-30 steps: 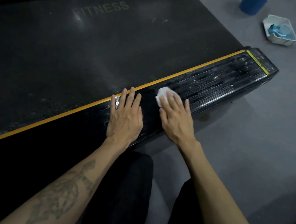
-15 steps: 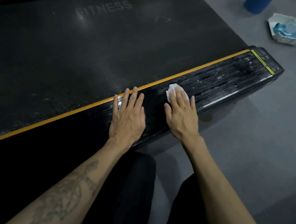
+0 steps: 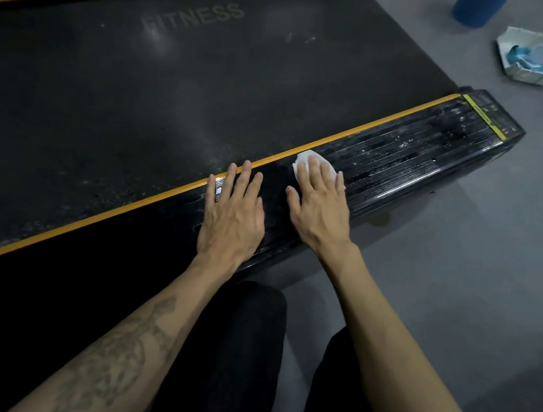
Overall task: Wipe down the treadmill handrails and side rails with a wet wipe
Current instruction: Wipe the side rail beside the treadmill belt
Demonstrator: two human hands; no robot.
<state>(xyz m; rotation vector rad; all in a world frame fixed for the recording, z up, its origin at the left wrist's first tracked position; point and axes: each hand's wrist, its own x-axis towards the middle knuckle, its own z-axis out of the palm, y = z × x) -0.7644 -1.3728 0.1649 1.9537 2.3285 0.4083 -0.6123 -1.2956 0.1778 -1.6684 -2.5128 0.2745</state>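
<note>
Head cam: right hand (image 3: 319, 208) flat, fingers straight, pressing white wipe (image 3: 306, 163) onto black ribbed side rail (image 3: 408, 154) by the yellow stripe. Left hand (image 3: 232, 216) flat on the rail just beside, fingers straight, holding nothing. Belt (image 3: 175, 89) beyond.

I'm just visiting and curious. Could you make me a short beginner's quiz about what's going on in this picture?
1. True or false: the wet wipe lies under the right hand.
2. What does the left hand rest on? A) the side rail B) the floor C) the belt
3. Fill in: the white tray sits on the ____.

Key: 1 true; 2 A; 3 floor.
</note>
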